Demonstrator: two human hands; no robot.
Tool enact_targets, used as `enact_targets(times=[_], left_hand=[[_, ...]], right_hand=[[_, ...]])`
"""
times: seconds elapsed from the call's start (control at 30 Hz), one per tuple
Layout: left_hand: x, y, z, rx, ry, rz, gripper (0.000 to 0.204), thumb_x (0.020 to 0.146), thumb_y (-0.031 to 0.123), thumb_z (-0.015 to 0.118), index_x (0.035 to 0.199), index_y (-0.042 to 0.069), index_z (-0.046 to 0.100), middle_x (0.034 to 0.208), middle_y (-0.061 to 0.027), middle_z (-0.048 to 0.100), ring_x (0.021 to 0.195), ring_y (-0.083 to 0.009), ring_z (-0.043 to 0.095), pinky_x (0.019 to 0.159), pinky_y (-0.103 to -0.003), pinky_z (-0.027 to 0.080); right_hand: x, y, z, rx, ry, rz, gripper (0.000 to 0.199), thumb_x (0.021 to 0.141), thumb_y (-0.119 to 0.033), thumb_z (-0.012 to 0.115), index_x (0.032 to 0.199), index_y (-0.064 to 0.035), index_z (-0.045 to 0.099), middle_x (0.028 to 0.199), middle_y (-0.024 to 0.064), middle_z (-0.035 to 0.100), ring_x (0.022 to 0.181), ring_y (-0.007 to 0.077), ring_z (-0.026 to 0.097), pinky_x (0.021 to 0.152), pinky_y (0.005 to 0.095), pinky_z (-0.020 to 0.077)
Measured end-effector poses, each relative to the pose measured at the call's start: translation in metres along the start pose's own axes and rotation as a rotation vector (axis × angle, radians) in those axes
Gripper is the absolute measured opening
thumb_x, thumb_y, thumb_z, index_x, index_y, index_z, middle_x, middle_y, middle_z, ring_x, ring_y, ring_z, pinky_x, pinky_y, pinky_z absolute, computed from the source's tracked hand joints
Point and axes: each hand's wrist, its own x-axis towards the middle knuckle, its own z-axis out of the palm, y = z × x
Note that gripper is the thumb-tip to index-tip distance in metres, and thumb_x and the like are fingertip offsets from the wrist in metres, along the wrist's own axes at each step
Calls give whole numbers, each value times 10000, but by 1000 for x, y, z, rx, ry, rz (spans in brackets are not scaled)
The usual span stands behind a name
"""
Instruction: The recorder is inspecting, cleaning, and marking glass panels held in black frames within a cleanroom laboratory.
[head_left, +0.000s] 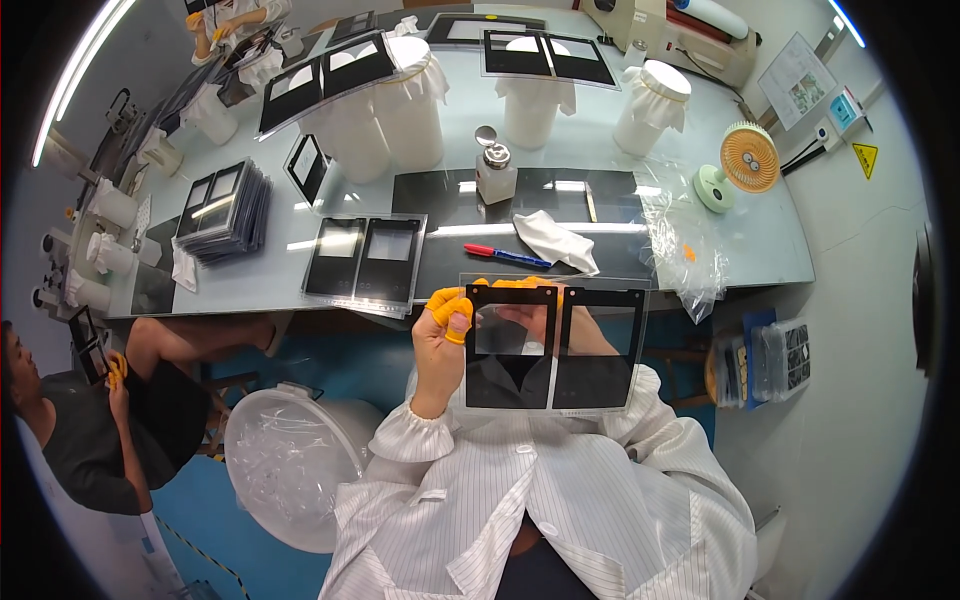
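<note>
My left hand [441, 345], with yellow finger cots, is closed on the left edge of a clear sheet [553, 408] bearing two black panels with clear windows. The sheet is held upright in front of my chest, past the table's near edge. Behind it is my right hand [532, 318], partly visible through the clear windows. Its fingers look bent and together, close to the sheet's back; what they hold, if anything, is hidden. Yellow finger cots show along the sheet's top edge. Just beyond lie a red-and-blue marker [507, 255] and a crumpled white cloth [556, 243].
A similar sheet [362, 262] lies left, beside a stack of sheets [225, 212]. Further back stand a pump bottle [495, 175], cloth-covered white containers [652, 108] and a small fan [748, 160]. A lined bin [295, 465] sits by my left side; co-workers are left and far left.
</note>
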Motion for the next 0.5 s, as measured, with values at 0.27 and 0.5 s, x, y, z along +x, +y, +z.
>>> enact_targets(times=[0.27, 0.5], left_hand=[[2, 6, 10, -84, 117, 160, 299, 792, 226, 572, 940, -33, 543, 969, -68, 509, 821, -98, 494, 721, -169, 376], [23, 28, -43, -364, 453, 447, 323, 806, 193, 500, 1062, -1, 459, 1067, -56, 477, 988, -123, 460, 839, -200, 365]], right_hand=[[-7, -4, 26, 127, 106, -106, 427, 781, -261, 553, 1065, 31, 422, 1071, 187, 486, 946, 294, 514, 891, 421, 374], [-16, -63, -4, -24, 334, -330, 257, 849, -131, 401, 1038, 31, 464, 906, 78, 552, 669, 137, 516, 652, 289, 448]])
